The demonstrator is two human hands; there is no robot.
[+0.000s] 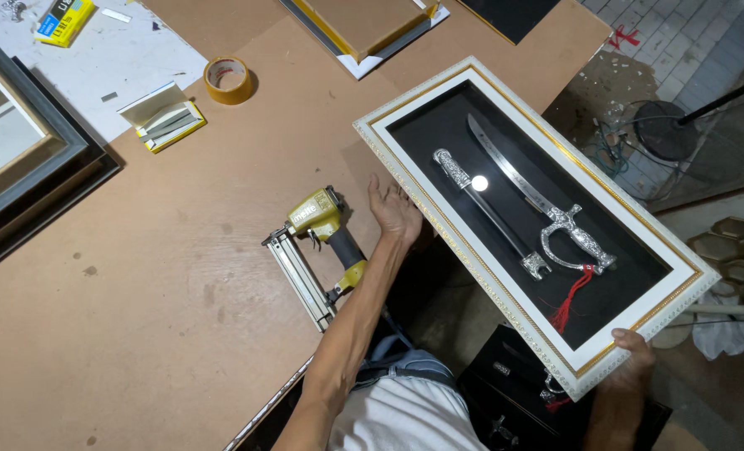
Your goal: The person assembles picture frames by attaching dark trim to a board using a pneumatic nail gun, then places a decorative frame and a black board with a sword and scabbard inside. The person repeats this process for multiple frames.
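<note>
Holding white-and-gold shadow-box frame [681, 259] tilted over the table's [138, 276] corner: left hand [394, 210] open, flat against its long edge; right hand [635, 355] gripping the near corner. Inside on black backing: sword [539, 200], scabbard [489, 213], red tassel [574, 298]. Yellow nail gun [317, 250] just beside left hand.

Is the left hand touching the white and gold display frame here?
Touching. The head view shows the left hand with its fingers against the long edge of the frame, no gap visible.
</note>
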